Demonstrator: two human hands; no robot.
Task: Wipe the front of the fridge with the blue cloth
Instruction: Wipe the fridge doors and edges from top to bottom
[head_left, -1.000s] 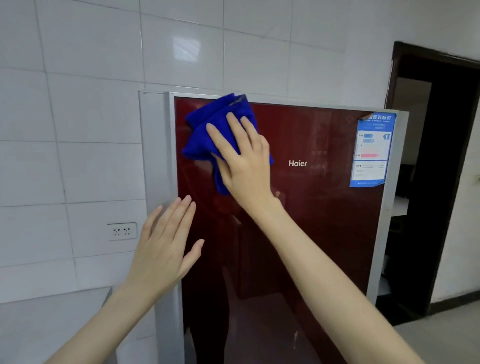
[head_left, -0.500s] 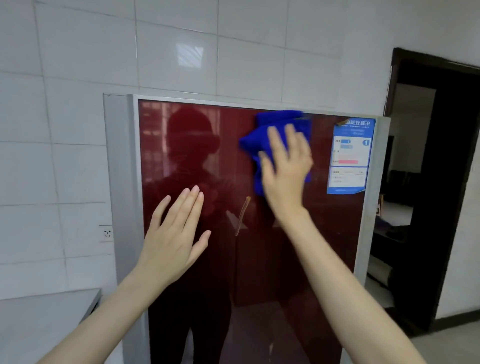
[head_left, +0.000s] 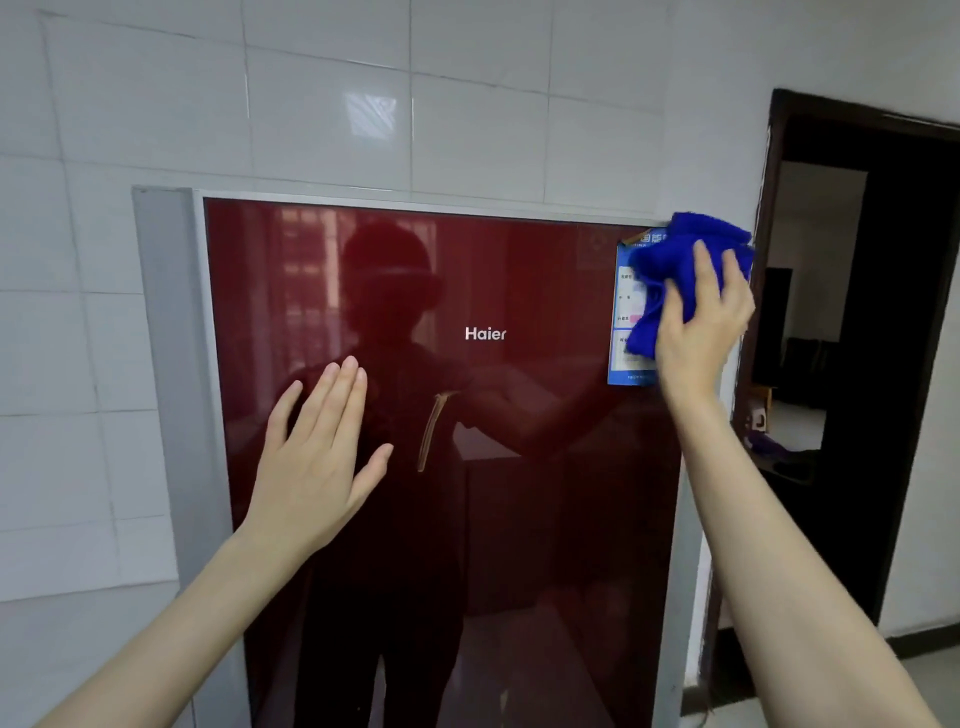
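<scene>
The fridge (head_left: 519, 270) fills the middle of the view, its glossy dark red door framed in grey and marked "Haier". My right hand (head_left: 701, 317) presses the bunched blue cloth (head_left: 675, 254) against the door's top right corner, partly covering a blue and white label (head_left: 626, 322). My left hand (head_left: 317, 462) is spread flat with fingers apart at the lower left part of the door, holding nothing; whether it touches the glass is unclear.
White tiled wall (head_left: 311, 104) surrounds the fridge on the left and above. A dark-framed doorway (head_left: 872, 364) opens on the right, close to the fridge's edge, with a dim room behind. Tiled floor shows at the bottom right.
My right hand has swept the blue cloth rightward along the top of the door, from the left corner to the right corner over the label. My left hand stayed raised and open.
</scene>
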